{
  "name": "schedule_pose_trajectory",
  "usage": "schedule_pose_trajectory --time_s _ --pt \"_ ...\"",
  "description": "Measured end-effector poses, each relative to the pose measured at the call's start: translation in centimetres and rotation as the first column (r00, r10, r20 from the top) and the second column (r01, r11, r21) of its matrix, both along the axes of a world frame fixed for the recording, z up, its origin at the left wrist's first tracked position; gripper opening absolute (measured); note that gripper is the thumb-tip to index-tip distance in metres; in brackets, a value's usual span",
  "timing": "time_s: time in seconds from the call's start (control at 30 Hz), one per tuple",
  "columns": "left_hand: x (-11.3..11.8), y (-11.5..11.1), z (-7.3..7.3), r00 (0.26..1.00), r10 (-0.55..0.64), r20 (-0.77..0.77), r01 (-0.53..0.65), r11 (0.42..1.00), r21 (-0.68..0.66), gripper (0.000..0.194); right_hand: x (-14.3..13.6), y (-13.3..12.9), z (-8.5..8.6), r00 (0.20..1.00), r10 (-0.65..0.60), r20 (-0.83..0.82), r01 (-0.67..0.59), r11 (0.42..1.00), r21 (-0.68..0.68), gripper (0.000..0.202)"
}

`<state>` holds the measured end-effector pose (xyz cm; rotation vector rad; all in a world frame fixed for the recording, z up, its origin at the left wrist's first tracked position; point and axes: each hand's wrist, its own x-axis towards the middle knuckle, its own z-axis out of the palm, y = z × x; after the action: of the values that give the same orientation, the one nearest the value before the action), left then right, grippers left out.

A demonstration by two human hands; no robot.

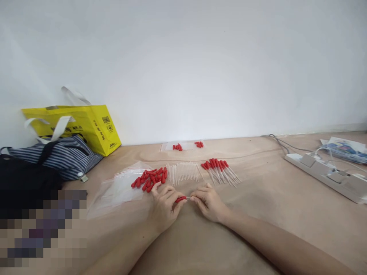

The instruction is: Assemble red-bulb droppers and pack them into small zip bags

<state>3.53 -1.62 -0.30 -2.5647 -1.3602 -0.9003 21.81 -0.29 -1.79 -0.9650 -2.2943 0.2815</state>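
My left hand pinches a red rubber dropper bulb between thumb and fingers. Facing it, my right hand grips a thin clear glass tube, whose end meets the mouth of the bulb; how deep it sits inside I cannot tell. Just beyond my left hand lies a pile of loose red bulbs. A row of bare glass tubes is spread beyond both hands. To its right, several droppers with red bulbs on their tubes lie side by side.
Clear plastic bags lie left of the bulbs. Near the wall rests another bag with red bulbs and tubes. A yellow bag, a striped bag and a small bottle stand left. A power strip lies right.
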Motion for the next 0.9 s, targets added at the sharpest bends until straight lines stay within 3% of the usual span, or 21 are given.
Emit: schedule_pose_trajectory --time_s 0.17,0.23,0.3,0.43,0.5,0.63,0.7,0.9 --pt "-0.4 0.4 0.0 0.999 -0.022 -0.025 0.021 0.998 -0.063 0.014 0.7 0.0 0.2 0.994 0.071 0.086 -0.072 0.997 0.002 0.024" --pt "-0.7 0.7 -0.2 1.0 -0.009 -0.027 0.007 0.998 -0.069 0.016 1.2 0.4 0.3 0.991 -0.022 0.129 0.019 1.0 0.021 0.022" --pt "-1.0 0.9 -0.3 0.999 0.049 -0.003 -0.049 0.997 -0.064 0.028 1.7 1.1 0.4 0.971 -0.196 0.136 0.197 0.98 0.008 0.022" --pt "-1.1 1.1 -0.7 0.994 0.107 0.018 -0.105 0.99 -0.091 0.033 2.4 3.8 0.8 0.809 -0.568 0.152 0.583 0.808 -0.08 0.024" --pt "-1.1 1.1 -0.8 0.997 0.08 0.004 -0.079 0.991 -0.109 0.031 2.2 5.1 1.0 0.737 -0.655 0.17 0.672 0.736 -0.077 0.024" --pt "-1.2 1.0 -0.8 0.997 0.079 0.002 -0.078 0.99 -0.116 0.029 1.1 6.6 1.0 0.622 -0.735 0.27 0.765 0.644 -0.009 0.021" --pt "-1.3 1.0 -0.8 0.996 0.094 0.004 -0.093 0.989 -0.116 0.027 0.7 6.8 0.9 0.602 -0.736 0.31 0.768 0.639 0.026 0.021" --pt "-1.5 1.0 -0.9 0.995 0.095 -0.003 -0.095 0.989 -0.117 0.022 0.8 7.0 0.5 0.642 -0.714 0.28 0.726 0.683 0.076 0.025"
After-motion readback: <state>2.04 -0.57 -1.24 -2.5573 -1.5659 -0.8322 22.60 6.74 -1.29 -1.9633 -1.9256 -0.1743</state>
